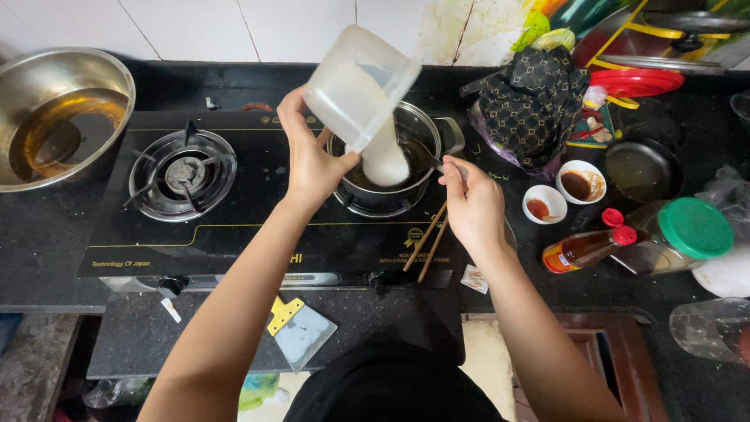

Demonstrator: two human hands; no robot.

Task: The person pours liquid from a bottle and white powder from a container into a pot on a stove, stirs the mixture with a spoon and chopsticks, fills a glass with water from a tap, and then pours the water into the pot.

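Note:
My left hand (311, 160) grips a clear plastic container (361, 86), tipped over a small steel pot (394, 152) on the right burner of a black two-burner gas stove (234, 227). A white granular stream (384, 156) pours from the container into the pot. My right hand (471, 205) holds a metal spoon handle (447, 166) that reaches into the pot. A pair of wooden chopsticks (428, 241) lies on the stove beneath that hand.
A large steel bowl (55, 117) with brown liquid sits at far left. The left burner (182, 173) is bare. To the right: two small sauce dishes (582, 184), a red-capped bottle (586, 248) lying down, a green-lidded jar (687, 230), a black pan (642, 168), patterned cloth (531, 98).

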